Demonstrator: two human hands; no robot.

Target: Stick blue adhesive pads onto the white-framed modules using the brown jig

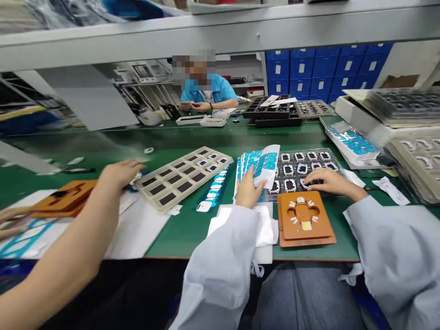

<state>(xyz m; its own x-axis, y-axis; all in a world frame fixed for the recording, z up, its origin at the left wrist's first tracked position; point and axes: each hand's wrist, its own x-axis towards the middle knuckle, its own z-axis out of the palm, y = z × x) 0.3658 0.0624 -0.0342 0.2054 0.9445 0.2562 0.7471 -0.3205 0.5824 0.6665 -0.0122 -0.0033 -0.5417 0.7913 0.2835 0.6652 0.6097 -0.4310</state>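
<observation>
Curling at 1 frame (304, 184) in the clear tray, your right hand (324, 180) may or may not grip; can't tell. Left hand (248, 191) sits spread, loose, at the film sheets (270, 165). Jig (288, 230) holds 0 frames; finished count unclear, film pieces remain.

Small-parts workshop, factory-type: long green surface (189, 229) w/ ppl. side by side, plus a person in blue (222, 89) opp.; compartment tray (176, 193), orange fixture (288, 229), sheets (270, 162) w/ blue shapes, etc.; labelled blue bins (321, 73) stacked at bk., shelf (240, 32) overhead.
</observation>
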